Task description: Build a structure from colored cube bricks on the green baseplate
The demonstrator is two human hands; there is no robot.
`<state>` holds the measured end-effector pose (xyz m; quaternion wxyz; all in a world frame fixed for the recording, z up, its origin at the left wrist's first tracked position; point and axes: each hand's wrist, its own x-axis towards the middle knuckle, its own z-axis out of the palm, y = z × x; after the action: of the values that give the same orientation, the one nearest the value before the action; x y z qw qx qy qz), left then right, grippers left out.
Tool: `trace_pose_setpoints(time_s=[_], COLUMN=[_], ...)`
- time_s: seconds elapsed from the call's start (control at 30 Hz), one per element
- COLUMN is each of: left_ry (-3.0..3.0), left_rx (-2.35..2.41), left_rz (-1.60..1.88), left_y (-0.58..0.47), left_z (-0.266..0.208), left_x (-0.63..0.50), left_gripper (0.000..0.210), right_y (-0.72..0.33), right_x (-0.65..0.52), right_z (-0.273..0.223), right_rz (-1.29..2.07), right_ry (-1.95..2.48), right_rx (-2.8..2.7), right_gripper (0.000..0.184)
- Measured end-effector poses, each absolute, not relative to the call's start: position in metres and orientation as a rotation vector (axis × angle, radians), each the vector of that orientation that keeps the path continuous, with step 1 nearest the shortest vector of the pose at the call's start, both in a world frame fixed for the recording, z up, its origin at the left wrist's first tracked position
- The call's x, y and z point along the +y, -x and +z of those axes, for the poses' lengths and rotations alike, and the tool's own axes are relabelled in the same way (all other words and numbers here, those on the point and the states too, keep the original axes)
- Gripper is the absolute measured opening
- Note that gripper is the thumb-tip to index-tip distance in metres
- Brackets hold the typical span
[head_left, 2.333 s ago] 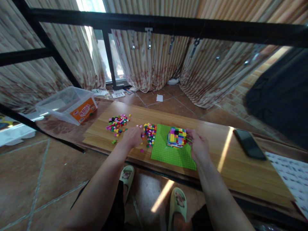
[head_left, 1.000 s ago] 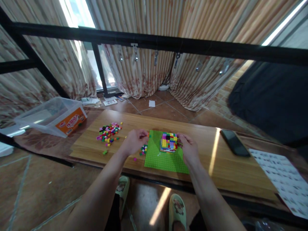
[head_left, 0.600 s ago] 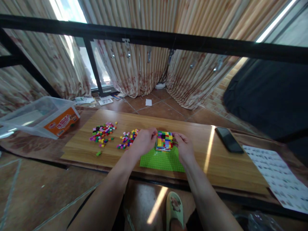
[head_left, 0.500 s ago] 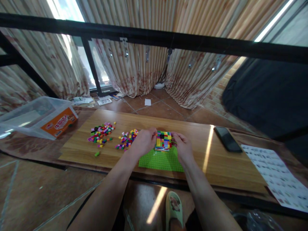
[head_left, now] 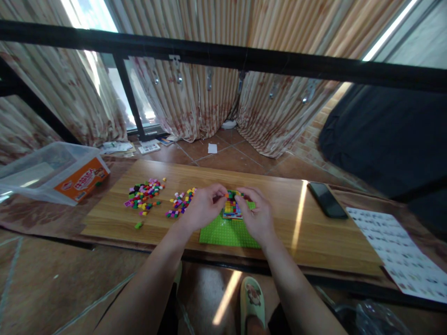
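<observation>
A small multicoloured toy-brick structure (head_left: 233,210) stands on a bright green studded baseplate (head_left: 226,232), between my two hands. My left hand (head_left: 206,207) is at its left upper corner, with thumb and fingertips pinched together; whatever they hold is too small to make out. From the right, my right hand (head_left: 257,215) curls its thumb and fingers over the structure's upper right side and hides part of it. Left of the plate lies a pile of loose bricks (head_left: 179,203), partly covered by my left hand. Another loose brick pile (head_left: 144,193) is farther left.
A wooden board (head_left: 279,218) bears the bricks and plate. A clear plastic bin (head_left: 52,163) with an orange label stands at the left. To the right lie a black phone (head_left: 327,200) and a printed sheet (head_left: 394,251). One green brick (head_left: 138,225) sits apart near the front edge.
My right hand has shifted left, its thumb now over the structure's right part. My left hand stays at the left corner, with its pinched fingers more visible. The view has shifted slightly.
</observation>
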<state>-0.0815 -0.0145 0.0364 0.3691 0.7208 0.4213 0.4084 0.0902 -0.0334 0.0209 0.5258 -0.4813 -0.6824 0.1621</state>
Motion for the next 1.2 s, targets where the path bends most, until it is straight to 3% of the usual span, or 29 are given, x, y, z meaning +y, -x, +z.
trace_pose_setpoints(time_s=[0.3, 0.77, 0.97, 1.2], left_ry=[-1.422, -1.166, -1.576, -2.111], left_rx=[0.789, 0.766, 1.16, 1.34], left_rz=[1.211, 1.198, 1.172, 0.987], left_y=[0.07, 0.058, 0.071, 0.071], left_z=[0.037, 0.04, 0.025, 0.022], left_x=[-0.02, -0.025, -0.011, -0.008], left_gripper=[0.013, 0.022, 0.01, 0.019], right_y=[-0.078, -0.078, -0.092, -0.104], right_x=[-0.035, -0.038, -0.027, -0.02], right_z=[0.023, 0.029, 0.028, 0.025], right_rz=[0.528, 0.743, 0.844, 0.971], right_ry=[1.088, 1.078, 1.063, 1.032], right_rx=[-1.557, -1.345, -1.006, -0.749], right_gripper=[0.013, 0.02, 0.018, 0.02])
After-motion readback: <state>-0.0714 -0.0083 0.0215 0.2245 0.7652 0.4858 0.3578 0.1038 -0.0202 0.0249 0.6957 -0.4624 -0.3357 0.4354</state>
